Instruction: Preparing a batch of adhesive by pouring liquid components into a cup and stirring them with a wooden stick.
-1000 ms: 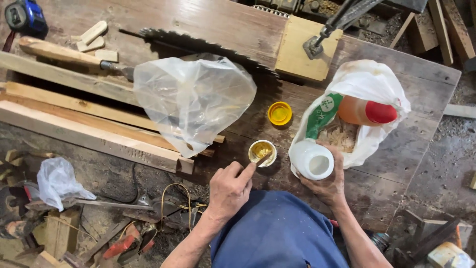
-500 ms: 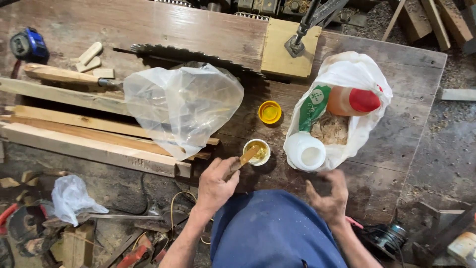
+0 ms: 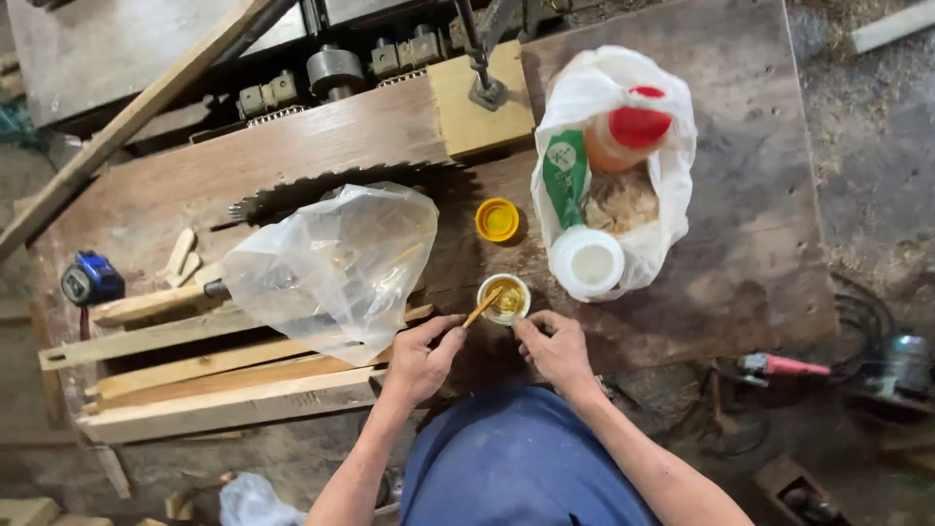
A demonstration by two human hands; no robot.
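left hand [image 3: 421, 358]: fingers clamping wooden stick [image 3: 482, 306], dipping in small cup [image 3: 504, 298] | right hand [image 3: 555, 347]: fingers curled together, touching cup base

Green label [image 3: 565, 175] on red-capped bottle [image 3: 623, 136] inside white bag [image 3: 672, 195].

We see small round cup [image 3: 504, 298] upright near counter's front edge, amber liquid inside; thin wooden stick [image 3: 480, 309] slanted, tip dipped in.
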